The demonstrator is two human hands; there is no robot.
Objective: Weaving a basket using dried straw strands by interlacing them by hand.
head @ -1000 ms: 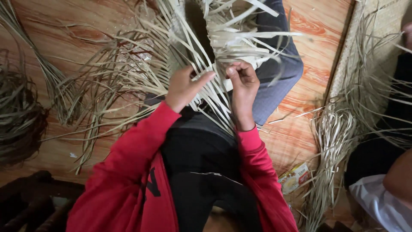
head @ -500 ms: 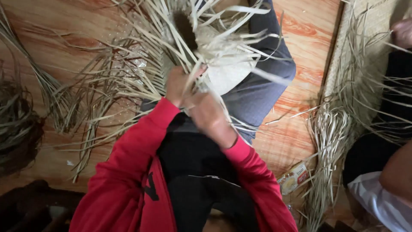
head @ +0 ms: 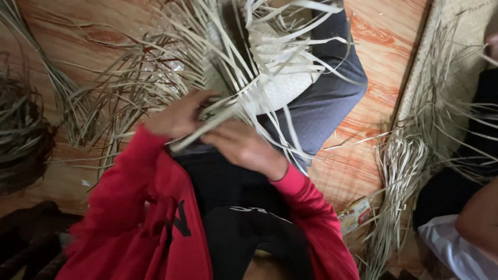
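A pale woven palm-leaf piece with long loose strips rests on the person's grey-trousered lap, just above both hands, seen from the head camera. The left hand curls around a bundle of pale flat strips; the right hand presses against the same strips just beside it (motion blur hides the fingers). Loose dried strips lie on the orange wood-patterned floor, well right of the hands.
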